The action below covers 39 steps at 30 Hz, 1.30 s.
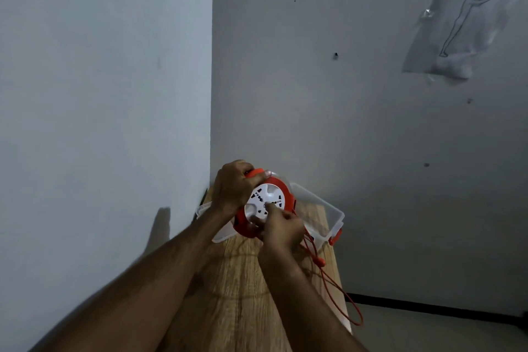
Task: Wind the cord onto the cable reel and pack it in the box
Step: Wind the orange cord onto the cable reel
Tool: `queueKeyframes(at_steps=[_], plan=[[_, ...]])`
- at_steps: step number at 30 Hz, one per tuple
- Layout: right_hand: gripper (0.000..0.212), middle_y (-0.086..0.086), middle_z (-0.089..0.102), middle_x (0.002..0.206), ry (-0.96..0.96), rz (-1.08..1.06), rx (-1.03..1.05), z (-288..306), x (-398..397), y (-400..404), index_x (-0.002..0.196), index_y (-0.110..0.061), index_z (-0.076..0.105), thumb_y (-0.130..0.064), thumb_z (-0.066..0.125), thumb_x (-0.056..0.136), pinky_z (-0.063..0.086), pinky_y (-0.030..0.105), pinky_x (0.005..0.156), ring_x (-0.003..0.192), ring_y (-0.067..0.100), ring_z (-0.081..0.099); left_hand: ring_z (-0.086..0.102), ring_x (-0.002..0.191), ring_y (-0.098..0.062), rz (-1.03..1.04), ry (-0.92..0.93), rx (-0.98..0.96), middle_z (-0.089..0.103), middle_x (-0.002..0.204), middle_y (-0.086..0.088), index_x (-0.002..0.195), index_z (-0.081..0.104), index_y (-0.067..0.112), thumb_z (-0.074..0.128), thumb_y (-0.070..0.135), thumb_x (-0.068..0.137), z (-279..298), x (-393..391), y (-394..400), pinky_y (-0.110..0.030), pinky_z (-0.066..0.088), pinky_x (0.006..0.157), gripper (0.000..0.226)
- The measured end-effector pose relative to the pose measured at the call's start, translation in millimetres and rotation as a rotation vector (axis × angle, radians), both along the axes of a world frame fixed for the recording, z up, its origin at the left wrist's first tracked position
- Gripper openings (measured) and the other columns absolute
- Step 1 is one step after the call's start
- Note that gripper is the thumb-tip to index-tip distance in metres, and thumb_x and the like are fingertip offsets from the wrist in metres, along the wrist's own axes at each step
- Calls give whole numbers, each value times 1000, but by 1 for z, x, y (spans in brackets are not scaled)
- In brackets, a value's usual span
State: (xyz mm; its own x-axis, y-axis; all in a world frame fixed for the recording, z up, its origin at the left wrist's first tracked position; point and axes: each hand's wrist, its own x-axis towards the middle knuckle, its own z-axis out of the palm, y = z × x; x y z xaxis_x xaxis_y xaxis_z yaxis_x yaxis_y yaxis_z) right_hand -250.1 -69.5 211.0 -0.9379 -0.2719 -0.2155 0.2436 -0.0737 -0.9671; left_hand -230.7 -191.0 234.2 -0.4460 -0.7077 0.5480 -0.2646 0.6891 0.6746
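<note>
Gripping the round orange-and-white plastic cable reel by its top handle with our left hand above the clear plastic box, our right hand pinches its white face to crank, so we should feed the slack orange cord evenly.

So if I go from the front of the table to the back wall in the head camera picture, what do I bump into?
Loose orange cord hanging over the table edge → right hand on the reel's white face → orange cable reel, its handle gripped by the left hand → clear plastic box → wall.
</note>
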Motion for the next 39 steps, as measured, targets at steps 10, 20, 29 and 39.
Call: queueKeyframes(at_steps=[10, 20, 29, 39], plan=[[72, 15, 53, 136, 1180, 248, 738, -3, -8, 15, 135, -9, 51, -54, 74, 83, 45, 14, 66, 75, 14, 63, 64, 69, -15, -93, -38, -19, 74, 80, -4, 84, 76, 12, 65, 56, 84, 1, 0, -1, -27, 56, 68, 46], [53, -3, 64, 121, 840, 204, 381, -5, -18, 5, 117, -21, 66, -38, 88, 71, 55, 19, 86, 106, 14, 64, 63, 67, -11, -65, -21, -35, 73, 77, 0, 82, 76, 13, 69, 53, 86, -2, 0, -2, -29, 57, 66, 40], [85, 13, 52, 147, -394, 189, -185, 13, -10, -19, 142, -7, 47, -52, 81, 79, 62, 32, 78, 90, 16, 73, 61, 62, -12, -68, -45, -95, 69, 71, -1, 77, 75, 13, 65, 59, 82, -3, -3, 2, -31, 56, 61, 48], [72, 22, 55, 134, -675, 60, -298, 26, -8, -11, 141, -3, 37, -14, 80, 84, 61, 46, 84, 108, 42, 66, 61, 63, -11, -135, -59, -116, 71, 73, -2, 80, 76, 10, 64, 56, 83, -4, 2, -14, -25, 51, 62, 48]])
